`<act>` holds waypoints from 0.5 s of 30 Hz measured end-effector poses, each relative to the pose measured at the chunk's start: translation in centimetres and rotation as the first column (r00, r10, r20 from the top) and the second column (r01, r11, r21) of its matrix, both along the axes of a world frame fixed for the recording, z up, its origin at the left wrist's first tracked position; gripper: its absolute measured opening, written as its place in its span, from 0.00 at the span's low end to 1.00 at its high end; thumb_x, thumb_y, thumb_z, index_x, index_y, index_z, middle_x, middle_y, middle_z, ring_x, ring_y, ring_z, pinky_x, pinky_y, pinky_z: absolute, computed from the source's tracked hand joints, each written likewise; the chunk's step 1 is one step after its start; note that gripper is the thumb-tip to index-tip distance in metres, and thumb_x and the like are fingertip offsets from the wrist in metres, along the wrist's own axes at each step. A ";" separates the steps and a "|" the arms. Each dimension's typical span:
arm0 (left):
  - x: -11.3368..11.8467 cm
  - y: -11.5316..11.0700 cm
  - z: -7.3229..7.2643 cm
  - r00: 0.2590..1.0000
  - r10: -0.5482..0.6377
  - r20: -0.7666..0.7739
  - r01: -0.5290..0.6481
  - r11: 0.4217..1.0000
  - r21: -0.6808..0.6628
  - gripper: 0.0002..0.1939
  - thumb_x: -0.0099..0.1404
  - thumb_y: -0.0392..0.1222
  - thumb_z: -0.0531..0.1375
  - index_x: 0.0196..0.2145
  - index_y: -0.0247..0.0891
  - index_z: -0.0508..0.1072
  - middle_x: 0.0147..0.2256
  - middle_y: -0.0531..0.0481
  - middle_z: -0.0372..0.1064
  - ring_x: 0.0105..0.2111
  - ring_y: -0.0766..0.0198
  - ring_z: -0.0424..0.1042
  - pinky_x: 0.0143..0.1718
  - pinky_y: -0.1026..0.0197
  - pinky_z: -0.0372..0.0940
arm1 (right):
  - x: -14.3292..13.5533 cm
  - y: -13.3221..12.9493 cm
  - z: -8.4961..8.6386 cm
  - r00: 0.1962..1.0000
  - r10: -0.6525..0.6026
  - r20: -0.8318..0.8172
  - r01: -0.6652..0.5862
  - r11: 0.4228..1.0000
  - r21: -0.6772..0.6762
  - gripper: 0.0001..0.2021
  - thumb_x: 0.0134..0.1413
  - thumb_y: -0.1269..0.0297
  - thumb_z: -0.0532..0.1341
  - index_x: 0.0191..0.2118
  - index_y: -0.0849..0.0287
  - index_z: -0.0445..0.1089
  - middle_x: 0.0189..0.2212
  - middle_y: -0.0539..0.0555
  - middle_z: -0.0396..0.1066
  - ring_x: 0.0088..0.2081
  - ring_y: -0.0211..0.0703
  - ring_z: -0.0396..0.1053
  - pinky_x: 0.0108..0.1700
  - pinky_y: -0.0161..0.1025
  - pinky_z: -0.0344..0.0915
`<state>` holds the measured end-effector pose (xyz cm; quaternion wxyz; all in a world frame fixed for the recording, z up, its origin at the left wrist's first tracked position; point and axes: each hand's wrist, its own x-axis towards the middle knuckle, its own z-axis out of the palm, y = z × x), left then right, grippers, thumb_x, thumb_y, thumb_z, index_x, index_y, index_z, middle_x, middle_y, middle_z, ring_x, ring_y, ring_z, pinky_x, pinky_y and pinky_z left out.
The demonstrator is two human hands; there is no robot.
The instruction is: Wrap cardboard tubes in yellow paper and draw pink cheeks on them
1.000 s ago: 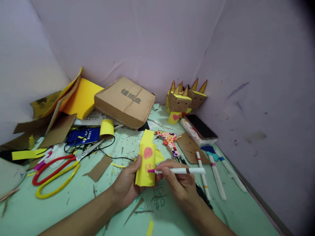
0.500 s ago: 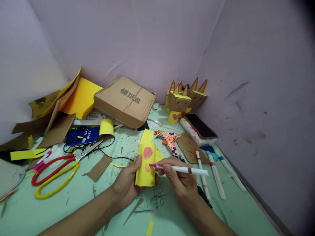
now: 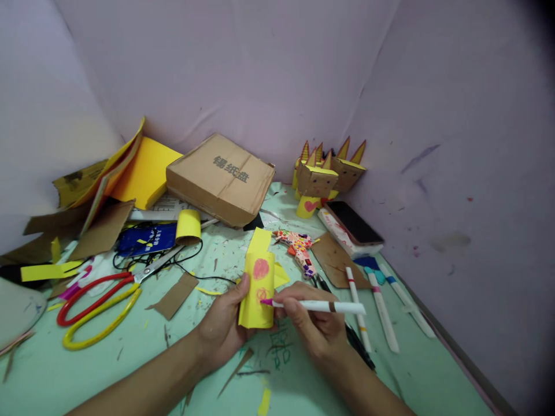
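Note:
My left hand (image 3: 223, 323) is closed around the lower left of a yellow paper tube (image 3: 255, 315), thumb on its front. A filled pinkish-red round mark shows high on the tube, and a smaller scribbled outline sits beneath it. In my right hand (image 3: 318, 318) is a white marker (image 3: 336, 307) with a brown band, gripped like a pen; its magenta tip meets the tube beside the lower scribble. Just behind the tube lies a flower-patterned glue gun (image 3: 299, 251). Several capped markers, one of them a white marker with a pink band (image 3: 384, 312), rest right of my right hand.
Scissors (image 3: 125, 294) with red and yellow handles lie at left beside another yellow paper roll (image 3: 188, 225). A cardboard box (image 3: 221, 179) stands at the back. Cardboard figures (image 3: 318, 182) and a phone (image 3: 353, 222) are at back right. Paper scraps litter the green tablecloth (image 3: 147, 370).
The marker tip has shifted slightly down on the tube, by the lower scribble, and my right hand has dipped with it. My left hand keeps the tube in place.

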<state>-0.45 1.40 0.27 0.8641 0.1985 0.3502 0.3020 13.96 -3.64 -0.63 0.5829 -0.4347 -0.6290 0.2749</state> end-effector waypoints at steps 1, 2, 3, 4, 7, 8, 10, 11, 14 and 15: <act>0.0 0.0 0.0 1.000 0.001 0.006 -0.001 1.000 0.002 0.21 0.67 0.47 0.49 0.47 0.26 0.68 0.35 0.38 0.74 0.35 0.56 0.73 0.40 0.56 0.67 | 0.0 0.0 0.0 1.000 0.013 0.004 -0.013 1.000 -0.006 0.09 0.58 0.67 0.56 0.33 0.59 0.74 0.23 0.52 0.70 0.25 0.40 0.69 0.28 0.37 0.65; 0.0 0.0 -0.1 1.000 -0.002 0.011 0.002 1.000 0.003 0.21 0.67 0.47 0.49 0.46 0.27 0.69 0.34 0.39 0.74 0.33 0.57 0.73 0.39 0.56 0.68 | 0.0 0.0 0.0 1.000 0.009 0.003 -0.009 1.000 -0.005 0.09 0.58 0.67 0.56 0.34 0.59 0.74 0.23 0.52 0.70 0.25 0.40 0.69 0.28 0.37 0.65; 0.0 0.1 -0.1 1.000 -0.009 0.018 0.009 1.000 0.005 0.21 0.67 0.47 0.49 0.45 0.27 0.69 0.33 0.40 0.74 0.32 0.58 0.73 0.38 0.57 0.68 | 0.0 0.0 0.0 1.000 -0.002 0.004 0.002 1.000 -0.003 0.09 0.58 0.67 0.56 0.34 0.59 0.74 0.24 0.53 0.71 0.25 0.40 0.69 0.28 0.37 0.65; 0.0 0.1 -0.2 1.000 -0.013 0.023 0.013 1.000 0.004 0.20 0.67 0.47 0.49 0.45 0.27 0.70 0.32 0.41 0.74 0.30 0.59 0.73 0.38 0.57 0.68 | 0.0 0.1 0.0 1.000 -0.021 0.003 0.021 1.000 0.001 0.09 0.59 0.67 0.56 0.34 0.59 0.74 0.24 0.53 0.71 0.25 0.40 0.69 0.28 0.37 0.65; 0.0 0.0 -0.3 1.000 -0.007 0.026 0.007 1.000 -0.007 0.21 0.67 0.47 0.49 0.46 0.27 0.69 0.32 0.41 0.74 0.31 0.59 0.73 0.38 0.57 0.68 | 0.0 0.2 0.1 0.998 -0.055 0.020 0.054 0.998 0.016 0.10 0.59 0.67 0.55 0.32 0.58 0.74 0.23 0.52 0.71 0.25 0.40 0.68 0.29 0.37 0.65; 0.0 0.0 -0.3 1.000 0.000 0.027 0.000 1.000 -0.008 0.21 0.67 0.47 0.49 0.46 0.27 0.69 0.31 0.41 0.74 0.31 0.59 0.73 0.39 0.57 0.68 | 0.0 0.2 0.1 0.998 -0.043 0.036 0.042 0.999 0.014 0.10 0.59 0.67 0.55 0.32 0.59 0.74 0.23 0.52 0.71 0.25 0.40 0.69 0.29 0.37 0.65; 0.0 0.0 -0.3 1.000 0.013 0.028 -0.013 1.000 -0.004 0.20 0.67 0.46 0.49 0.47 0.27 0.69 0.30 0.42 0.74 0.31 0.58 0.73 0.39 0.55 0.68 | -0.1 0.2 0.2 0.998 -0.016 0.060 0.016 1.000 0.006 0.10 0.59 0.66 0.55 0.32 0.59 0.74 0.23 0.52 0.71 0.25 0.40 0.69 0.29 0.37 0.65; 0.0 0.0 -0.3 0.999 0.013 0.030 -0.013 1.000 -0.002 0.20 0.67 0.46 0.50 0.46 0.27 0.69 0.30 0.42 0.74 0.31 0.58 0.73 0.40 0.56 0.67 | -0.1 0.2 0.3 0.998 -0.010 0.060 0.011 1.000 -0.001 0.10 0.59 0.66 0.56 0.33 0.59 0.74 0.23 0.53 0.71 0.25 0.41 0.69 0.29 0.37 0.65; 0.0 0.0 -0.3 0.999 -0.006 0.031 0.006 1.000 -0.001 0.20 0.66 0.47 0.50 0.46 0.28 0.70 0.32 0.40 0.75 0.34 0.57 0.74 0.38 0.58 0.68 | -0.2 0.1 0.3 0.999 -0.038 0.020 0.038 0.999 -0.016 0.09 0.59 0.66 0.56 0.34 0.59 0.74 0.23 0.52 0.70 0.24 0.40 0.69 0.28 0.37 0.65; 0.0 0.0 -0.3 1.000 -0.009 0.023 0.009 1.000 0.000 0.21 0.66 0.48 0.50 0.46 0.28 0.70 0.33 0.40 0.75 0.34 0.56 0.74 0.37 0.58 0.68 | -0.2 0.1 0.3 0.999 -0.043 0.013 0.043 0.999 -0.018 0.09 0.59 0.66 0.56 0.33 0.59 0.74 0.22 0.52 0.70 0.24 0.40 0.68 0.28 0.37 0.65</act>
